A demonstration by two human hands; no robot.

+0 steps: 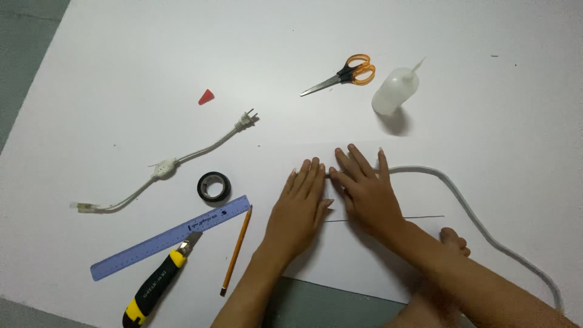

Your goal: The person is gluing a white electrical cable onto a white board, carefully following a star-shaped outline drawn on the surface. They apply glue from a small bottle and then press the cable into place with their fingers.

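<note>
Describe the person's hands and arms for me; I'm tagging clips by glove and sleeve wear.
Both the left hand and the right hand are bare: no gloves, rings, watch or bracelets show. Both forearms are uncovered as far as the frame reaches, with no sleeve in view. Fingernails look short and unpainted.

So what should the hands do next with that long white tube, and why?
Probably slide the right hand along the white tube to flatten it. Both hands lie flat, the left hand beside the right, pinning one end on the white sheet, while the rest curves away loose toward the right edge.
</note>
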